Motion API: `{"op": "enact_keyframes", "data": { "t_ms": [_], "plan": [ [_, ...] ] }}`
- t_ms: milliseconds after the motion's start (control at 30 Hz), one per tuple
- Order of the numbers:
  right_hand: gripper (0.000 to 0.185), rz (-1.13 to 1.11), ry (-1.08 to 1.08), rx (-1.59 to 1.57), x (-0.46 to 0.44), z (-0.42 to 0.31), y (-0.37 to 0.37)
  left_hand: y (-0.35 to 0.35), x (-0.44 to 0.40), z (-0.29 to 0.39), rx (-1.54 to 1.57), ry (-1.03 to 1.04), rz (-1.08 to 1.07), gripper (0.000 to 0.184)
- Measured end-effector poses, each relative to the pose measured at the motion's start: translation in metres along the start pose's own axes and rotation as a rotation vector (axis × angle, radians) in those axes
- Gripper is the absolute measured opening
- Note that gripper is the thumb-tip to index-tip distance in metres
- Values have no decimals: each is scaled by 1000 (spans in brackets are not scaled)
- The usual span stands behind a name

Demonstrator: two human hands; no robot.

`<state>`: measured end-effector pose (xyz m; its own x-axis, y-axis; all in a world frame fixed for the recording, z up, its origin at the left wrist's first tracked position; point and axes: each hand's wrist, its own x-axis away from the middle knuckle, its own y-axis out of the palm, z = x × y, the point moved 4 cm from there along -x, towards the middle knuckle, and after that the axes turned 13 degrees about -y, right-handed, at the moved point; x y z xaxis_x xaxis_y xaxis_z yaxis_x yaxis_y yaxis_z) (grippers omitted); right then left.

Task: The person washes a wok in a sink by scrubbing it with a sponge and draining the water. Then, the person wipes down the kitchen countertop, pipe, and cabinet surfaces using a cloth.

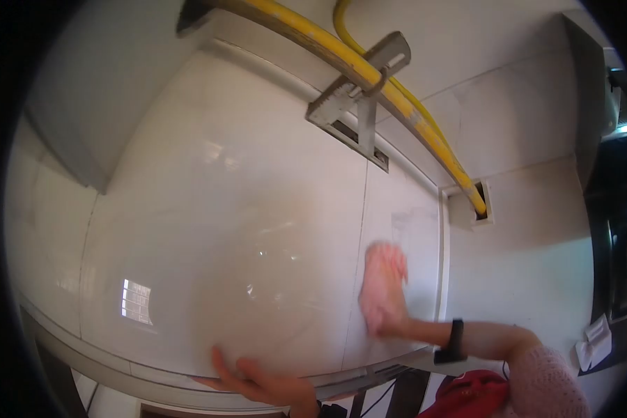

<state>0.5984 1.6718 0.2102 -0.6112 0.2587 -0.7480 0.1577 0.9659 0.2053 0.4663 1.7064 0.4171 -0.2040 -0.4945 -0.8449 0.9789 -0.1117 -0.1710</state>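
Observation:
My right hand (384, 289), with a black band on the wrist, presses down on the glossy white tiled surface (223, 209) near its right end. Its fingers look bunched and are smeared by motion; whatever lies under them, if anything, cannot be made out. At the near edge of the surface, my left hand (261, 384) rests with its fingers apart and holds nothing. Reflections of light and a small window show on the tiles between and beside the hands.
A yellow hose (425, 125) crosses above the far edge, passing a grey metal bracket (359, 104) and entering a wall opening (482, 202). At right stands a dark appliance (623, 209), with a white object (595, 345) beside it. A grey panel (70, 139) bounds the left.

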Motion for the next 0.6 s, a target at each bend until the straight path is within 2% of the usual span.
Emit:
{"op": "enact_keyframes", "data": {
  "t_ms": [100, 133, 167, 200, 267, 333, 400, 500, 600],
  "plan": [
    [37, 131, 27, 179, -45, 78, -10, 3, 1, 1, -38, 39, 10, 51],
    [37, 95, -2, 259, -61, 112, -13, 0, 0, 1, -76, 64, 12, 51],
    [35, 2, -118, 381, -73, 149, -18, -3, 0, 1, -238, 234, 2, 51],
    [33, -89, -240, 503, -81, 155, -23, -6, 0, 2, -393, 406, -9, 51],
    [33, 84, -31, 248, -69, 153, -27, -10, 0, -3, -394, 434, -23, 51],
    [34, 160, 57, 63, -56, 123, -28, 0, -1, -3, -81, 122, -17, 51],
    [35, 177, 97, -72, -34, 76, -24, 2, -1, -1, -54, 104, -40, 52],
    [36, 32, 32, -78, -8, 17, -20, 4, 2, 6, 27, 49, -65, 55],
    [38, 43, -18, -9, -23, 34, -18, 4, 2, 3, 14, 44, -91, 62]
  ]
}}
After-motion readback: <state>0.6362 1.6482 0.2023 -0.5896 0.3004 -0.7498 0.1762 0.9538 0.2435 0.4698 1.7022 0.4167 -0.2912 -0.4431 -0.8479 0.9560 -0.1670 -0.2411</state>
